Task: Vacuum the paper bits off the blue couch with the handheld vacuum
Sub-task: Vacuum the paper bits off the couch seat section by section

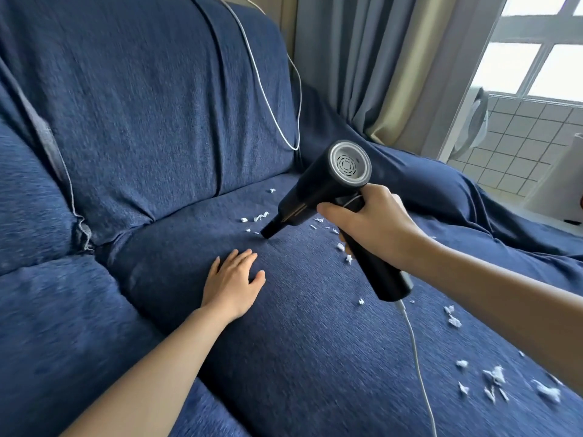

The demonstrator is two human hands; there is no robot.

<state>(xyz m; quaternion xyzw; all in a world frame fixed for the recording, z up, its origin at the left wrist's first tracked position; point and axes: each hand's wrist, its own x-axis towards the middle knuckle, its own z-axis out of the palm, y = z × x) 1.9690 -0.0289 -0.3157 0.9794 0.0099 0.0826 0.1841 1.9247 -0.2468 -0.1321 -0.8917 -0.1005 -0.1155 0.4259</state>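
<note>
Right hand: the person's right hand [375,228] is wrapped round the handle of the black handheld vacuum [328,197], fingers curled tight about it. The grip looks chosen to angle the body down and away.
Nozzle: the narrow nozzle [272,228] is tipped onto the seat cushion [284,310] of the blue couch [142,105], touching or all but touching the fabric, its mouth just beside a cluster of paper bits [260,216]. Judgement: held low so suction reaches the scraps.
Left hand: the left hand [235,279] lies flat on the cushion, fingers straight and spread, holding nothing, near the nozzle. Judgement: it probably braces the loose cover so the fabric is not drawn up.
Cord: a white cord [416,357] leaves the foot of the handle and trails off the lower edge of view; a second white cable [268,96] hangs down the backrest.
Remaining debris: more scraps lie beside the handle and, well apart, near the right front of the seat [495,378].
Progress: judged partial; several patches are still to be cleared.
Surroundings: curtains [362,58] and a window [542,58] stand behind the couch.
</note>
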